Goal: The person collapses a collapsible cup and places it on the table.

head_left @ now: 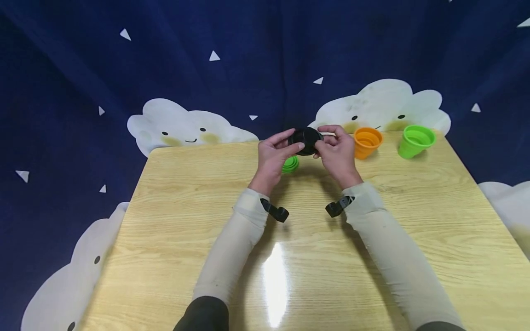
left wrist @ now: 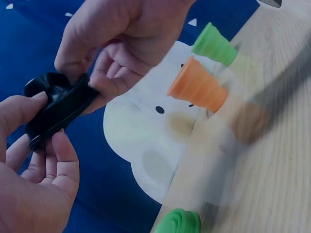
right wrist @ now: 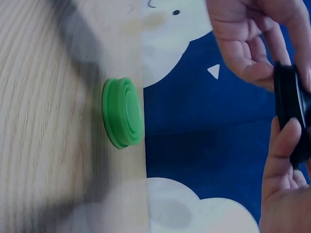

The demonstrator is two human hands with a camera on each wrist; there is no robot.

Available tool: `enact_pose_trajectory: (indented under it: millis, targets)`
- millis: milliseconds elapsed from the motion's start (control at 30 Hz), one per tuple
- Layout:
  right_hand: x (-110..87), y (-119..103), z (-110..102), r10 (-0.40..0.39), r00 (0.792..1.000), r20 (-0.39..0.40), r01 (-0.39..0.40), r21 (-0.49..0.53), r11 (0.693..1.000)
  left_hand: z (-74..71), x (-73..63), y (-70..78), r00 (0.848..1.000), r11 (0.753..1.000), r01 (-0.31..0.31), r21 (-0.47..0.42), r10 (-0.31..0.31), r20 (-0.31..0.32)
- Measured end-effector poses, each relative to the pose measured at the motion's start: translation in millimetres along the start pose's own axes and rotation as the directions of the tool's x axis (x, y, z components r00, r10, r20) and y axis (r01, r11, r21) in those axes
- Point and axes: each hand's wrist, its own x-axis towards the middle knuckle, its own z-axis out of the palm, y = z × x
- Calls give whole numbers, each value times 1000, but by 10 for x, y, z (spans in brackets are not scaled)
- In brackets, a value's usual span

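Both hands hold a black collapsible cup up over the table's back part. My left hand grips its left side, thumb in front and fingers behind. On the opposite side my right hand pinches the rim between thumb and fingers. In the left wrist view the black cup looks flattened, its soft wall bent inward near the left thumb. Below the hands a green collapsible cup lies folded flat on the table, partly hidden by the left hand in the head view.
An orange cup stands expanded just right of my right hand. Farther right is an expanded light green cup. The wooden table ends behind them at a dark blue curtain with white clouds.
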Motion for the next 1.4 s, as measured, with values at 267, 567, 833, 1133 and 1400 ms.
enact_pose_trajectory:
  millis: [267,567,833,1133,1400]
  targets:
    - [-12,12,69,-31,999,-33,29,-76,997,56,-7,-8,997,997,-77,26,78,-30]
    - [-14,16,129,-68,997,-24,66,-88,994,41,1,-37,977,977,-211,37,212,-26]
    - [-50,-2,153,-96,995,9,96,-63,993,115,11,19,957,952,-279,129,286,-40]
    - [-80,-5,126,-130,989,72,135,-75,988,101,7,64,963,922,-260,288,268,9]
    - [-220,-357,186,-176,973,149,203,-194,960,69,42,61,963,888,-259,381,266,35]
